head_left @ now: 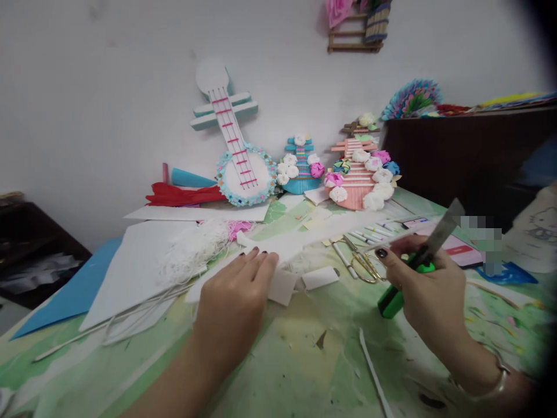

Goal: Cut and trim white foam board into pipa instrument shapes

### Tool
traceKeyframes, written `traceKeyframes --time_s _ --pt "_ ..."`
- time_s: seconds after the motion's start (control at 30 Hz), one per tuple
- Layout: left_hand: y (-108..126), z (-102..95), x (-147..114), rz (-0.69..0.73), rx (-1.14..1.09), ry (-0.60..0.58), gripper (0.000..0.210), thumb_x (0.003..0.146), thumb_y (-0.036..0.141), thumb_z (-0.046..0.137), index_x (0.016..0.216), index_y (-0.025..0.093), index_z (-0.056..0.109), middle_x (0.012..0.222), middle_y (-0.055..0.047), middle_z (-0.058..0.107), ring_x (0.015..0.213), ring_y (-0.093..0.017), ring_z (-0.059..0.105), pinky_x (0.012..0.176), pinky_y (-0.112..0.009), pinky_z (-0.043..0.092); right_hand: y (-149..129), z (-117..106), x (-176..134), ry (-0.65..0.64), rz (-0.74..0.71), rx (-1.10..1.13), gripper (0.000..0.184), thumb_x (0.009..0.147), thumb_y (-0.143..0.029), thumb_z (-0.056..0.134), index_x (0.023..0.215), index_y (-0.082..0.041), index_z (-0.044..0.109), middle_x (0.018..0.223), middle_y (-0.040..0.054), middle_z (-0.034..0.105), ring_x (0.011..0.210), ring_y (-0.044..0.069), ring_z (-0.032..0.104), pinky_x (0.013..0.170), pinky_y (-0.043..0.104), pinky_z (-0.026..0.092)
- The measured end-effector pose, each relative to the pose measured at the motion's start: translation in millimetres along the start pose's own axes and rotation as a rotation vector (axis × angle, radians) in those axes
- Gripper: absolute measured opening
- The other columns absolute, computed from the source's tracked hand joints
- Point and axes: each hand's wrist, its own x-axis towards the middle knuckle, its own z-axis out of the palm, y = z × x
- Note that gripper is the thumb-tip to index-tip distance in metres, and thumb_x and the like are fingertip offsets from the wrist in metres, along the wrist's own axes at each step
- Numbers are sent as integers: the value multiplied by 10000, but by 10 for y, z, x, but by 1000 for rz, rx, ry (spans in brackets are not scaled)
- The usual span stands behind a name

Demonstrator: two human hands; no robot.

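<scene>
My left hand (237,290) lies palm down, fingers stretched out and fairly close together, on a long white board piece (287,247). Small white offcuts (319,278) lie just right of its fingers. My right hand (435,302), raised over the right side of the table, grips a green utility knife (391,299) with its broad blade (448,223) slid out and pointing up. A thin pale strip shows by the right thumb; whether it is held, I cannot tell. Gold-handled scissors (368,267) and several pens (343,258) lie between the hands, farther back.
White cord (187,255) is heaped on white sheets (126,273) at left, over a blue sheet (73,299). Decorated model instruments (246,168) lean against the wall. A phone (456,247) lies at right, and a thin white stick (372,371) in front.
</scene>
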Motion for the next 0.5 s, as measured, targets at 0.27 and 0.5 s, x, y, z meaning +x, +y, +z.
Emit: traceKeyframes --time_s 0.27,0.5 --pt "-129 -155 89 -16 66 -121 285 761 -33 429 853 153 624 1196 -132 629 1297 -388 379 977 -760 191 -93 -11 41 -319 -11 -170 248 661 -336 725 870 -215 671 739 5 595 496 104 432 455 242 357" --pt "-102 -199 155 -216 42 164 488 783 136 602 1251 181 474 1451 -203 342 1380 -404 187 1032 -697 180 22 39 2 -265 192 121 293 633 -398 771 751 -202 588 523 -59 429 448 96 364 397 231 266"
